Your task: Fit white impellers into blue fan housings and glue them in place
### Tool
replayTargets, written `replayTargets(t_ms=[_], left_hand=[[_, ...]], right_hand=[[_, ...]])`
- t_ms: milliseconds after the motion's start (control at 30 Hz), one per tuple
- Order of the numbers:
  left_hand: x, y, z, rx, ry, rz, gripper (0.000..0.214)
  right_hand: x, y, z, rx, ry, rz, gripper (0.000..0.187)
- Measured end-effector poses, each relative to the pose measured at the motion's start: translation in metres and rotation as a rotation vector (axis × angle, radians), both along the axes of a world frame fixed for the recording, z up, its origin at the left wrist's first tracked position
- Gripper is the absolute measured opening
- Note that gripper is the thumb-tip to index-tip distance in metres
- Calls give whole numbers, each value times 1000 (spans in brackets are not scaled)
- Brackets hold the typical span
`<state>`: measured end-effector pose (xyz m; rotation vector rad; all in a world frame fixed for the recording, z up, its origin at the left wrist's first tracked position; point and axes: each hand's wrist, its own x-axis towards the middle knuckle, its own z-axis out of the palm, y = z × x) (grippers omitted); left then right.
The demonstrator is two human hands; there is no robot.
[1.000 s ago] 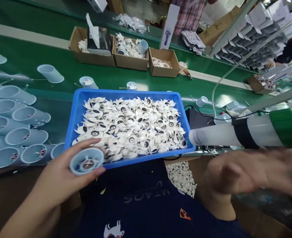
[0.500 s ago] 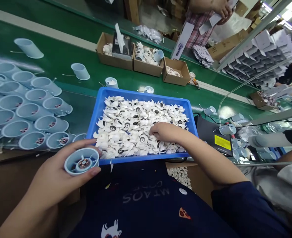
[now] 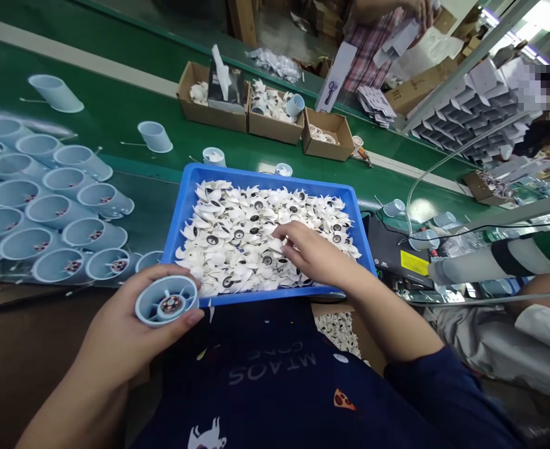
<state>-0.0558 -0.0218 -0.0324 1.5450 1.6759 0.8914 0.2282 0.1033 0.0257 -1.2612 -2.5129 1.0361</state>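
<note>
My left hand holds a pale blue plastic cup at the near edge of the tray, its open end facing up toward me. A small dark-and-red round part sits at the cup's centre, among thin spokes. My right hand reaches into a blue plastic tray, with its fingertips among a heap of white plastic pieces. Many pieces have a dark round centre. Whether those fingers have hold of a piece is hidden.
Loose pale blue cups lie on a green conveyor belt left of the tray. Cardboard boxes of parts stand beyond it. A person in a plaid shirt handles papers. A banded white tube juts in at right.
My right hand has moved forward and left, and its fingers now dip deeper among the white pieces. My left hand has shifted slightly right with the cup. The banded tube has moved right.
</note>
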Motion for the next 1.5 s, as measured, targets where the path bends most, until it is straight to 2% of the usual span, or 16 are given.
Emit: replayTargets(t_ms=[100,167,200,267,367,567,633,700,867,933,1067,1133,1233,1300,1400,1500], left_hand=[[19,0,6,39,-102,-95,53],[34,2,11,94,-90,-160,52],[40,3,13,107,-80,-187,51],[48,5,16,105,-39,-229,51],[50,10,13,108,78,-266,60],[49,13,10,285,175,-344,58],[50,11,14,314,210,-351,55],[51,11,17,338,240,-363,54],[57,10,17,348,317,-345,53],[62,10,15,381,343,-338,45],[76,13,12,424,346,-272,39],[80,17,13,410,333,-299,42],[75,27,22,429,335,-445,49],[63,38,33,441,408,-450,47],[38,79,51,352,594,-235,53],[17,152,63,235,712,39,69]], right_hand=[[2,-33,-14,-578,701,-139,34],[0,-49,-25,-934,945,-223,47],[-1,-55,-29,-1036,1002,-259,51],[-3,-62,-34,-1112,1049,-291,52],[-1,-66,-35,-1106,1046,-302,48],[2,-67,-38,-1147,1028,-339,51],[0,-67,-38,-1099,1002,-330,51],[-2,-67,-35,-951,961,-286,47],[-9,-68,-18,-131,544,-73,17],[-12,-65,-14,60,389,-17,11],[-17,-56,-18,49,338,-12,10],[-13,-53,-22,54,368,-48,13],[10,-59,-22,142,460,-102,6],[37,-68,-18,201,549,-112,19],[76,-84,-16,275,664,-246,20],[88,-93,-20,306,711,-479,19]])
